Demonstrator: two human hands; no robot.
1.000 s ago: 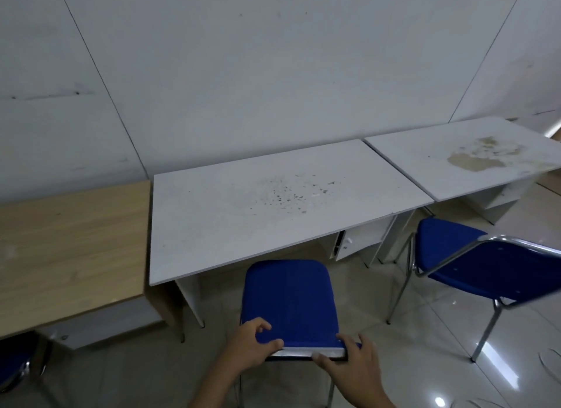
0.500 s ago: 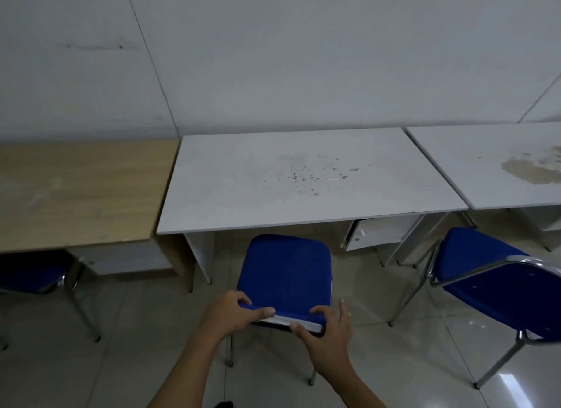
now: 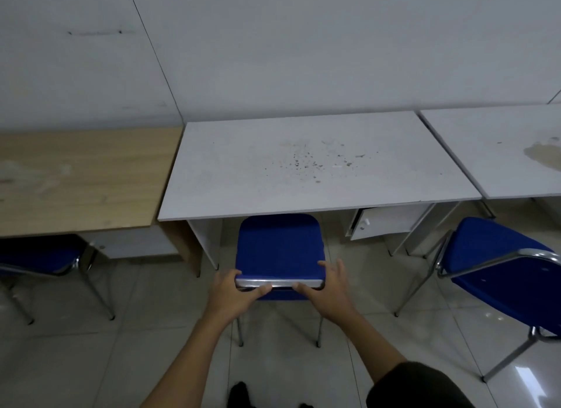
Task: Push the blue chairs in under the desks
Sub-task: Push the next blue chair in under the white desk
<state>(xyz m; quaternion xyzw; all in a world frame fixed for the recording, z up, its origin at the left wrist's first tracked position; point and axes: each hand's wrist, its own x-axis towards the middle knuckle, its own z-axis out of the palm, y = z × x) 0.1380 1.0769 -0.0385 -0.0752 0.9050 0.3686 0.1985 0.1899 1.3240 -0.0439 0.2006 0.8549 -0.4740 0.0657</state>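
A blue chair (image 3: pixel 279 246) with chrome legs stands in front of the white desk (image 3: pixel 303 164), its front edge just under the desk's near edge. My left hand (image 3: pixel 233 295) grips the left end of the chair's chrome back rail. My right hand (image 3: pixel 328 289) holds the right end of the rail, thumb under it and fingers spread. A second blue chair (image 3: pixel 510 274) stands out on the floor at the right, before another white desk (image 3: pixel 498 152). A third blue chair (image 3: pixel 45 255) sits at the left, partly under a wooden desk (image 3: pixel 82 177).
All three desks stand in a row against a white wall. A small white cabinet (image 3: pixel 379 222) with its door ajar hangs under the middle desk's right side. The tiled floor (image 3: pixel 121 347) lies around me; my dark shoe tips show at the bottom edge.
The chair has slid forward, so its front now reaches under the white desk. My arms have stretched out with it, and my right hand's fingers have opened up.
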